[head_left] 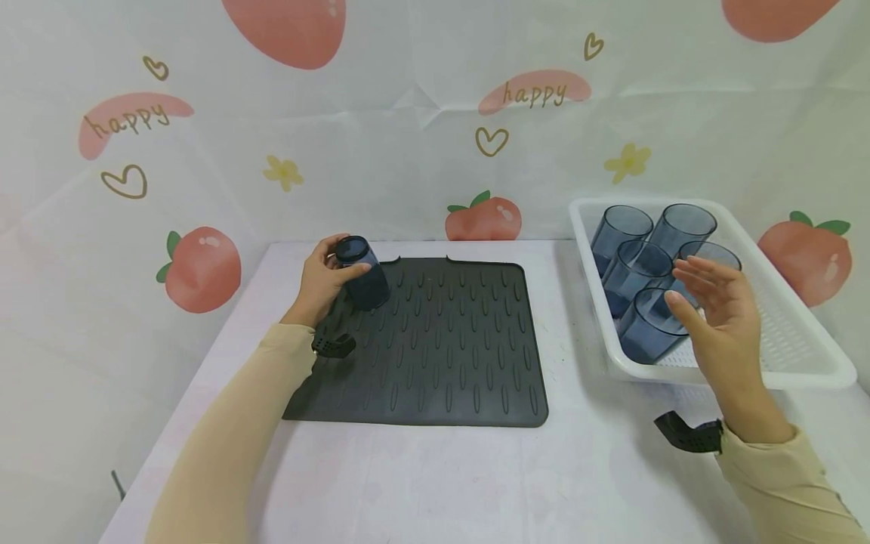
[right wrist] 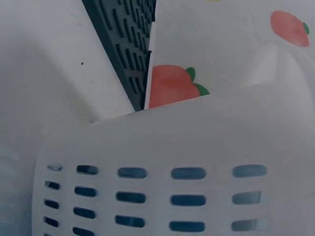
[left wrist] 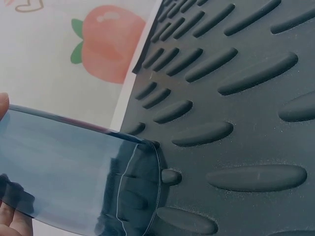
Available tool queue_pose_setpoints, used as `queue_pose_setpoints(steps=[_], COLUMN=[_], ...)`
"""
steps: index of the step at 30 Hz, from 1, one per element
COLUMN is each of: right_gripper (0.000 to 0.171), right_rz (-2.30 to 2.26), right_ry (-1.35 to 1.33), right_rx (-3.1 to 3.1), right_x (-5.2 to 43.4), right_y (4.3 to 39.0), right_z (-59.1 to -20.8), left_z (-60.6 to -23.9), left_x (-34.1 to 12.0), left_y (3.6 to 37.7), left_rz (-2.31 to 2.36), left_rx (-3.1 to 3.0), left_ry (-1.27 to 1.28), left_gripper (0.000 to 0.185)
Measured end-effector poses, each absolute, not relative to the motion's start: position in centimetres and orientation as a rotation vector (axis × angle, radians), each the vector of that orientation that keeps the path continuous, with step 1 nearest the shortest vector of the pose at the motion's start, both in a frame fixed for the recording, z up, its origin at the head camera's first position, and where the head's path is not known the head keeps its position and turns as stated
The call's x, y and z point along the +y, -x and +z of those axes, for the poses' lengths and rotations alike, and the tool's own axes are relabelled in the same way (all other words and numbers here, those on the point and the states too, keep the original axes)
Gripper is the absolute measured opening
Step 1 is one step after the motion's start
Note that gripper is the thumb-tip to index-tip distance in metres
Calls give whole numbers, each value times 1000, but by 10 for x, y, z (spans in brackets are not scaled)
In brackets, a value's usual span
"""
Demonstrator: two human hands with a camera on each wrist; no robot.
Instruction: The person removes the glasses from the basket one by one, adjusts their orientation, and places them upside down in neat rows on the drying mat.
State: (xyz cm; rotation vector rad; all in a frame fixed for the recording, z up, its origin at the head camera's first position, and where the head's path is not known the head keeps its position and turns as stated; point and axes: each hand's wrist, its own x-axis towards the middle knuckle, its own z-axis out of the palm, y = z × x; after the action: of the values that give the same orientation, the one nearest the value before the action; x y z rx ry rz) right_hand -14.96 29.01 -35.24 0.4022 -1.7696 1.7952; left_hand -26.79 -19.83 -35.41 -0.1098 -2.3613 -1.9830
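Observation:
My left hand (head_left: 322,278) grips a blue-tinted drinking glass (head_left: 367,285) near its base, thumb on one side and fingers on the other. The glass is upside down and slightly tilted, its rim right at the dark ribbed drying mat (head_left: 435,347) near the far left corner. In the left wrist view, the clear blue wall of the glass (left wrist: 64,162) fills the lower left, with fingertips at its edge. My right hand (head_left: 723,325) hovers over the white basket (head_left: 802,332), thumb and fingers apart, overlapping the nearer glasses (head_left: 652,329) in the head view.
Several matching glasses (head_left: 624,230) stand mouth up in the left part of the basket. A patterned white cloth (head_left: 381,136) hangs behind the table (head_left: 435,483). In the right wrist view, the slotted basket wall (right wrist: 157,147) fills the lower part.

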Motion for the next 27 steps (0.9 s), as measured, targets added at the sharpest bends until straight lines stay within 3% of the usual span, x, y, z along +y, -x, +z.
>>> queue_pose_setpoints(steps=[10, 27], right_gripper=[51, 46], right_rz=[1469, 1305], right_ry=[-196, -60], right_rx=[-2074, -2370], right_x=[289, 291], right_y=[148, 147], right_z=[-351, -353], left_z=[-355, -355], left_x=[-198, -199], left_y=[269, 269], left_rz=[-1991, -2000], left_rx=[-2364, -2361], left_ry=[90, 97], left_gripper=[69, 70])
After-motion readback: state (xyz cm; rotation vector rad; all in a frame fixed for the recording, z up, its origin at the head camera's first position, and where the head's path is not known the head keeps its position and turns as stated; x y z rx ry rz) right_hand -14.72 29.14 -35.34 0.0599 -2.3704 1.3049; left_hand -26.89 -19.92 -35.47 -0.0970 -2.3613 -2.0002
